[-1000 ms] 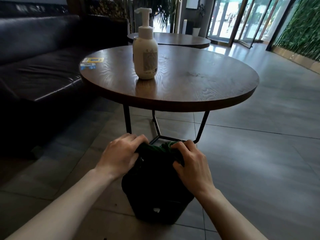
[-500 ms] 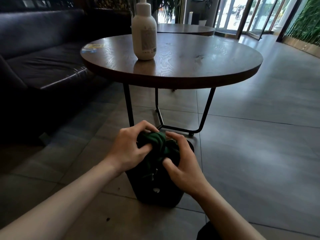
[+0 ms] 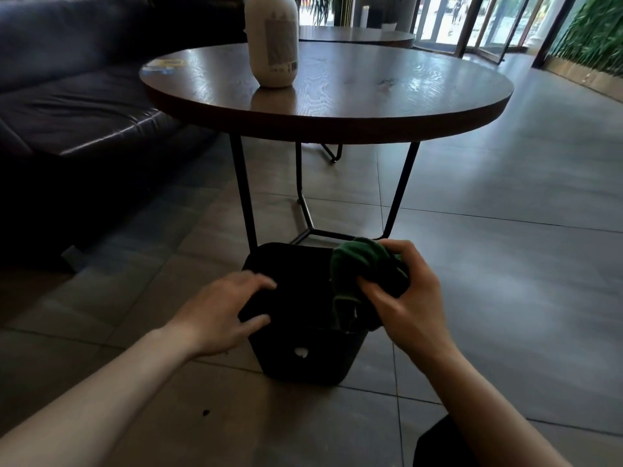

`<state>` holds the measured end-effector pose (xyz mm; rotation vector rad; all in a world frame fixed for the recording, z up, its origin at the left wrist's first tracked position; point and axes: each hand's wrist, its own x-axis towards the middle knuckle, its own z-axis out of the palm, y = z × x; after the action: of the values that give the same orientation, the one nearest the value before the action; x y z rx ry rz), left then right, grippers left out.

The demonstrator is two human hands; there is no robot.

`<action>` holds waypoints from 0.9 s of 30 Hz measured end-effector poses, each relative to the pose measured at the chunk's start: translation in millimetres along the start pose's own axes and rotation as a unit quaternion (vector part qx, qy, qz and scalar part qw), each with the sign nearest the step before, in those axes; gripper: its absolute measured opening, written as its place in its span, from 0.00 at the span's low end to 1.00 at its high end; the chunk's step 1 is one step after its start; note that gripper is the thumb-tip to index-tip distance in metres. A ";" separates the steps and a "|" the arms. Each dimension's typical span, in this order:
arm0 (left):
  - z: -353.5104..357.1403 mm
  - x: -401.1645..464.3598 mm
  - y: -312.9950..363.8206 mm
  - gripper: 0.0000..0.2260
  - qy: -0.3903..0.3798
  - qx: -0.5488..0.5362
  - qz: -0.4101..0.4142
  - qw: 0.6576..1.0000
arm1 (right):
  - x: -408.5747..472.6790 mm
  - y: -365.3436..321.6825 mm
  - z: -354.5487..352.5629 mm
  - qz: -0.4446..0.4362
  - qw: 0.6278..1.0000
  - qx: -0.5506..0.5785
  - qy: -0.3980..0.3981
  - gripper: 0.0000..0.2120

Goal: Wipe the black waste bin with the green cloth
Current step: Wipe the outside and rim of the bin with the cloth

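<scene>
A person looks down at a black bin (image 3: 305, 352) standing on a grey tiled floor (image 3: 505, 264), just in front of the metal legs (image 3: 242, 193) of a round wooden worktop (image 3: 371, 92). Both bare forearms reach in from the bottom of the view.

The left hand (image 3: 222, 311) rests on the bin's left side near the top, fingers spread and loosely curved against the dark surface, thumb lower down on the near wall. It grips nothing else.

The right hand (image 3: 404, 298) is closed around a bunched green cloth (image 3: 364, 264), thumb and fingers pinching the folds. The cloth sits at the bin's upper right edge, with a fold hanging down toward the inside; whether it presses on the rim cannot be made out, since bin and shadow are equally dark. A small pale mark (image 3: 301, 352) shows on the bin's near wall.

On the worktop stands a cream bottle (image 3: 272, 42) with a printed label, its top cut off by the frame. A blue and yellow item (image 3: 167, 64) lies flat at the far left edge. A dark leather sofa (image 3: 67, 89) fills the left side. A second round table (image 3: 354, 37) stands behind, with glass doors (image 3: 472, 25) and green foliage (image 3: 590, 35) at the far right.
</scene>
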<state>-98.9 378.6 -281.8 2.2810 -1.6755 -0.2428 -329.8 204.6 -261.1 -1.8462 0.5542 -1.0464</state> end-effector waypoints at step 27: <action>58.4 29.3 -45.3 0.24 0.105 -0.048 0.023 0.993 | -9.4 46.2 36.2 -0.109 0.977 -0.183 -0.013 0.35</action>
<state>-67.2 355.1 -350.8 2.1138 -1.5733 -0.0673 -302.0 207.0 -313.6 -2.2836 0.5671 -1.1175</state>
